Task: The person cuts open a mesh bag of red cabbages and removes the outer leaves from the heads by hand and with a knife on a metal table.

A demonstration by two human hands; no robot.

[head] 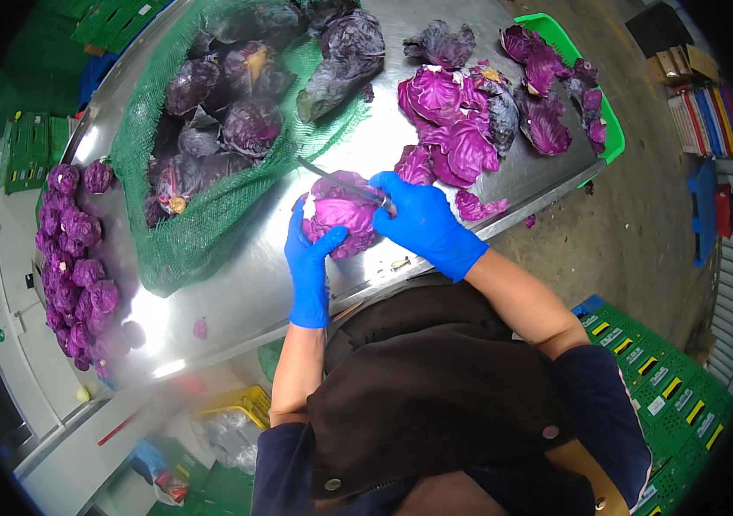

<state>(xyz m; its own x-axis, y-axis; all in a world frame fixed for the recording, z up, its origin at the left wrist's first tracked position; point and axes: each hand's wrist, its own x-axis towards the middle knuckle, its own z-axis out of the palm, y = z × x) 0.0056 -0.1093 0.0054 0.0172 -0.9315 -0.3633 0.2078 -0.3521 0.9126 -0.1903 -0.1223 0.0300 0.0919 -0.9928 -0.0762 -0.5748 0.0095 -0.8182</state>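
Note:
My left hand (311,264), in a blue glove, holds a red cabbage (342,222) low over the steel table near its front edge. In my right hand (428,222), also gloved in blue, is a knife (341,180) whose dark blade lies across the top of the cabbage and points up and left. Left of the hands, a green mesh sack (192,258) lies spread around several dark, untrimmed red cabbages (253,126). Loose purple outer leaves (463,145) are heaped beyond my right hand.
Many trimmed red cabbages (86,274) line the steel table's (231,322) left end. A green crate (612,132) with leaves in and over it adjoins the right edge. Green crates (670,380) are stacked at right below, and a yellow crate (250,403) is under the table.

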